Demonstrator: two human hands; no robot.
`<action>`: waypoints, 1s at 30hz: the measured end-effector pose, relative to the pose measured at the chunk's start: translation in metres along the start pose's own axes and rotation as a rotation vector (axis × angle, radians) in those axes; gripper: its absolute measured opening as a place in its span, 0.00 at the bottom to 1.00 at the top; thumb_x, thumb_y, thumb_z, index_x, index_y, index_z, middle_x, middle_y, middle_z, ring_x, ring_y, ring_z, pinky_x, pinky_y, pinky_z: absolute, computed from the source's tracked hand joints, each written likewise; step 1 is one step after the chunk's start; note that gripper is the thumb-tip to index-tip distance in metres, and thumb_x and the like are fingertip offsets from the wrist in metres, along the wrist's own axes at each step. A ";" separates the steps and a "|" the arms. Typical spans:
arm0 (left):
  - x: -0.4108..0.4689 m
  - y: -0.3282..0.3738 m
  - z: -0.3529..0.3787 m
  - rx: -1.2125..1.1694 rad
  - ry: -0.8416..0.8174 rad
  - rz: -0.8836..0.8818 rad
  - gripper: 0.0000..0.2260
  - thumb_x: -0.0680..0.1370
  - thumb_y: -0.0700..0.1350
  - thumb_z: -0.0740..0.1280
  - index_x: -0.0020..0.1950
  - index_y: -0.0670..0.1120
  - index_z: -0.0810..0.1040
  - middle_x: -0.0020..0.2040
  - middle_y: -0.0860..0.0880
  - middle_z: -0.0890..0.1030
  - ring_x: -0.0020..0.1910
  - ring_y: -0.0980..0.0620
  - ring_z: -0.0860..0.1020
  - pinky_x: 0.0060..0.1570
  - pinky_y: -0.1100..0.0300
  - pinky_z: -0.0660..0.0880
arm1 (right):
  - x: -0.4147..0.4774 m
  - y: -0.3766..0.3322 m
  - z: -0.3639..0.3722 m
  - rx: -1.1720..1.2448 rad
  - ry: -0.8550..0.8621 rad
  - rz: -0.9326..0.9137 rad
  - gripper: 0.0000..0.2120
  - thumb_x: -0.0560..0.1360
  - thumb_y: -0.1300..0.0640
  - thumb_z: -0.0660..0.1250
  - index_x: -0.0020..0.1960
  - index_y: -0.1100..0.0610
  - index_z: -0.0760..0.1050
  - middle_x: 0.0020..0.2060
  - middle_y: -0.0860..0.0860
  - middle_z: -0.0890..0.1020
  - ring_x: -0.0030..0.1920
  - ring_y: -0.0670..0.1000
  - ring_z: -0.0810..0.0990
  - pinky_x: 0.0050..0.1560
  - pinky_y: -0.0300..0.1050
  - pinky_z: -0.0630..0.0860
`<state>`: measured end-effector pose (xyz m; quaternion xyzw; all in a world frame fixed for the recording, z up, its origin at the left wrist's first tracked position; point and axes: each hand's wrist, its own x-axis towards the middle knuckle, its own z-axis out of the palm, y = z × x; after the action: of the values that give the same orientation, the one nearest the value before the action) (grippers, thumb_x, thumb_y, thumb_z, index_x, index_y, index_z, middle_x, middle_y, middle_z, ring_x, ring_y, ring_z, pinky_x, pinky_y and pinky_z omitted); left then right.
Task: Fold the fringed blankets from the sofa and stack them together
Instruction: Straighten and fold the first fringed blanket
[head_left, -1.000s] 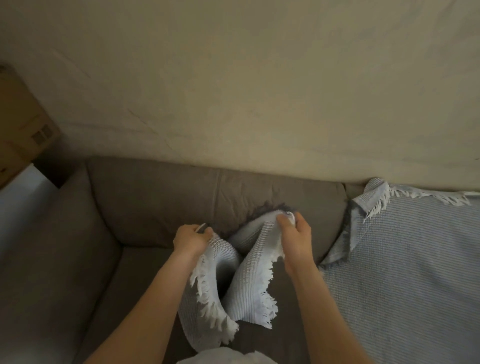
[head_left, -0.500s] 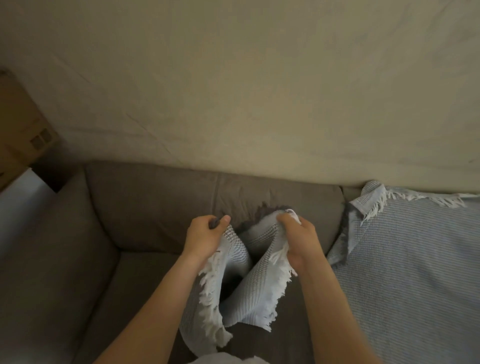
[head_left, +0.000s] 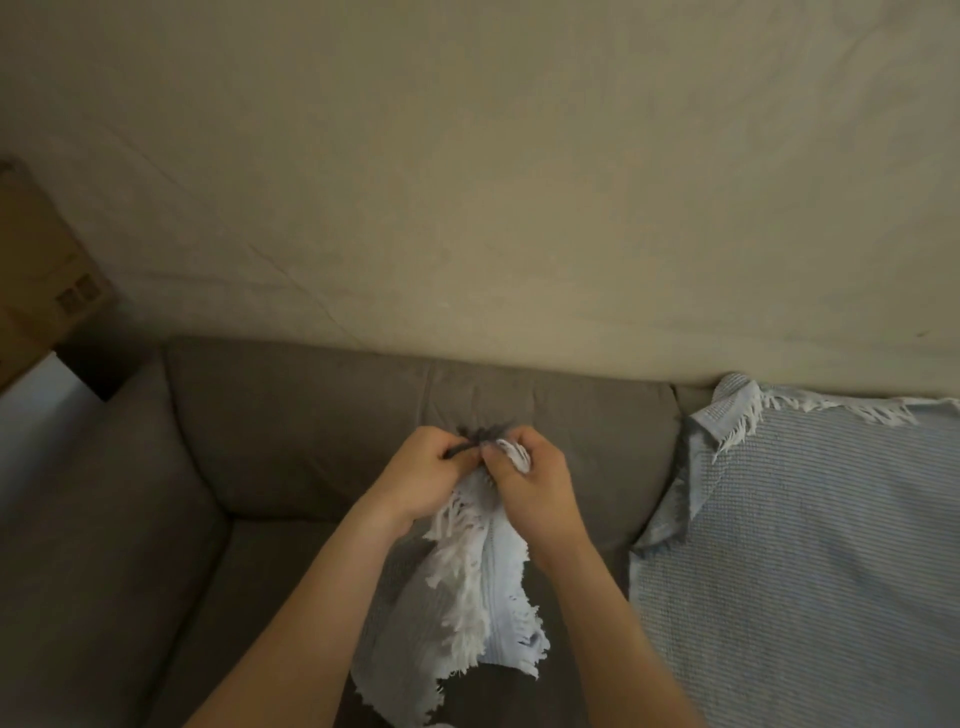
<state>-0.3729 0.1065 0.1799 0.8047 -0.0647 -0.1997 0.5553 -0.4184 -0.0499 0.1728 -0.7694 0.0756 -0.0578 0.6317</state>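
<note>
A pale blue fringed blanket (head_left: 483, 618) hangs in front of me over the grey sofa (head_left: 291, 447). My left hand (head_left: 421, 478) and my right hand (head_left: 530, 483) pinch its top corners together, knuckles touching, so the cloth is doubled with white fringe running down its middle. The lower end drops out of view at the bottom edge. A second light blue fringed blanket (head_left: 810, 561) lies spread over the right part of the sofa, its top left corner folded back.
A beige wall (head_left: 493, 182) rises behind the sofa back. A cardboard box (head_left: 36, 280) stands at the far left beyond the sofa arm (head_left: 78, 519). Bare grey seat cushion shows at lower left.
My hands, held apart with the blanket's top edge sagging between them, have come together, so the two corners now meet and the blanket hangs doubled.
</note>
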 end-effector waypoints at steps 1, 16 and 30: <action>0.000 0.000 0.000 -0.001 -0.003 -0.029 0.19 0.83 0.52 0.69 0.47 0.35 0.82 0.37 0.42 0.79 0.37 0.49 0.75 0.41 0.55 0.69 | 0.001 0.004 0.001 -0.040 -0.001 0.012 0.09 0.80 0.57 0.71 0.42 0.53 0.75 0.33 0.49 0.78 0.34 0.44 0.75 0.36 0.44 0.73; 0.007 0.006 0.009 -0.245 0.186 -0.373 0.10 0.79 0.33 0.62 0.50 0.31 0.83 0.42 0.35 0.84 0.38 0.43 0.82 0.39 0.54 0.78 | -0.006 0.005 0.014 -0.728 0.058 -0.384 0.10 0.70 0.62 0.70 0.46 0.48 0.84 0.35 0.45 0.83 0.37 0.50 0.79 0.42 0.50 0.75; -0.008 0.015 0.014 -0.312 0.041 -0.553 0.12 0.86 0.42 0.61 0.59 0.42 0.84 0.50 0.46 0.87 0.47 0.52 0.82 0.61 0.44 0.77 | 0.000 0.016 0.002 -0.660 -0.196 -0.423 0.13 0.67 0.68 0.64 0.47 0.58 0.83 0.41 0.52 0.80 0.41 0.50 0.77 0.39 0.44 0.74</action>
<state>-0.3837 0.0918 0.1912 0.7009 0.1992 -0.3345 0.5976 -0.4185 -0.0516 0.1563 -0.9314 -0.1303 -0.0854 0.3290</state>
